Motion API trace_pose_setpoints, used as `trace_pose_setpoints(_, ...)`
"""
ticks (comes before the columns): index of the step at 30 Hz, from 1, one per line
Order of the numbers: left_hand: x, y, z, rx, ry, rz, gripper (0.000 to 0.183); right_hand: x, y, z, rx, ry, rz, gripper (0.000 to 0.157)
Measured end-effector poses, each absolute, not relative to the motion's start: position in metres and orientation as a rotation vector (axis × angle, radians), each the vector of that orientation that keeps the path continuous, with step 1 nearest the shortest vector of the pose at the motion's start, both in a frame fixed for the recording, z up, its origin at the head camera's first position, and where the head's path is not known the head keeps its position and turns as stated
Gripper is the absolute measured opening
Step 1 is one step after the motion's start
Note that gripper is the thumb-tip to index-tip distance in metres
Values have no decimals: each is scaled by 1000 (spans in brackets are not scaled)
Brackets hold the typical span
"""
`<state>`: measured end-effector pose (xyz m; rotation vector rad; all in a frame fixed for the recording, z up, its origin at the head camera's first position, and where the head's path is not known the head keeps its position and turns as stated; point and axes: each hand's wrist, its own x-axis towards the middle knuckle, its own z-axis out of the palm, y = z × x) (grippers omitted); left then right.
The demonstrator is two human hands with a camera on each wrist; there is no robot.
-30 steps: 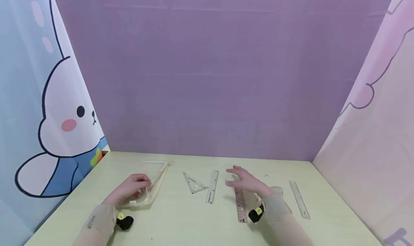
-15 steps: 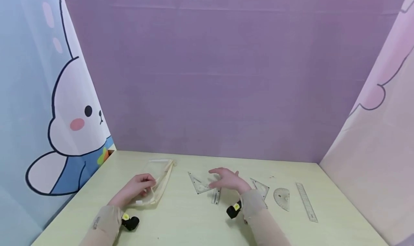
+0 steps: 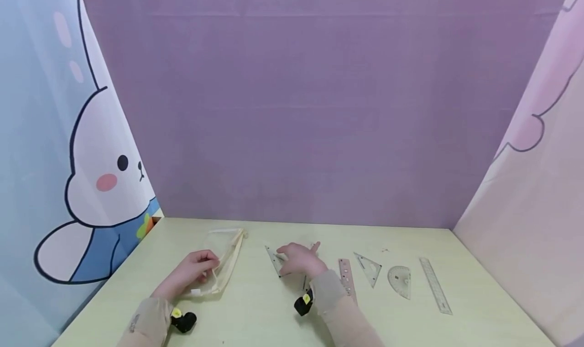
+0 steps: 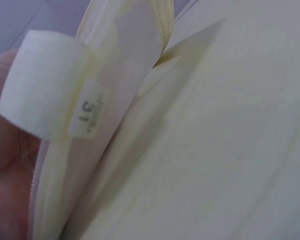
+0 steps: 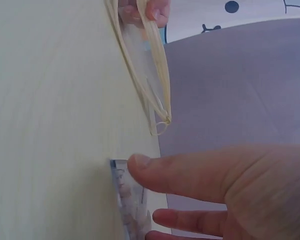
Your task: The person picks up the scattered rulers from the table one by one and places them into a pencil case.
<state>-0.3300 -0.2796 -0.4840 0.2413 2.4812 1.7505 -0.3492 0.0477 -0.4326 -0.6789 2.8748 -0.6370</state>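
Observation:
My left hand [image 3: 195, 267] holds the opening edge of a see-through pouch [image 3: 231, 263] with cream edging, standing partly open at the left of the table. In the left wrist view a white tab [image 4: 45, 82] and a small printed tag [image 4: 89, 109] hang on its edge. My right hand [image 3: 300, 260] is low over a clear set square [image 3: 273, 258], thumb and fingers spread apart. A clear ruler [image 3: 305, 283] lies mostly hidden under that hand. In the right wrist view the thumb [image 5: 160, 172] is right at the end of a clear marked piece [image 5: 125, 195].
To the right on the pale table [image 3: 255, 316] lie a pink ruler [image 3: 347, 277], another clear set square [image 3: 369, 269], a protractor [image 3: 400, 281] and a clear ruler [image 3: 435, 286]. A purple backdrop [image 3: 301, 108] rises at the table's back edge, with printed cloths at both sides.
My right hand has moved left from above the pink ruler to the left set square, uncovering the pink ruler, the other set square and the protractor. The left hand keeps holding the pouch.

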Motion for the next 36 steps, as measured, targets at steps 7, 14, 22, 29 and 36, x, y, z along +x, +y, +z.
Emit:
trace_pose_setpoints(7,-331,-280,-484,249,2484,1743,23,-347,41,-440,-670,2975,-500,49)
trace_pose_setpoints(14,-327,-280,-482,234,2475,1738,25,-339,33,-443,-646,3039,-429,31)
trace_pose_setpoints(22,-329,-278,-482,211,2479,1734,26,-339,45,-433,-659,3035,-464,45)
trace_pose_setpoints(29,-328,-279,-481,193,2486,1728,26,-357,69,-431,-763,2878,-644,93)
trace_pose_setpoints(36,-328,-278,-481,237,2469,1748,26,-364,69,-443,-877,2770,-593,106)
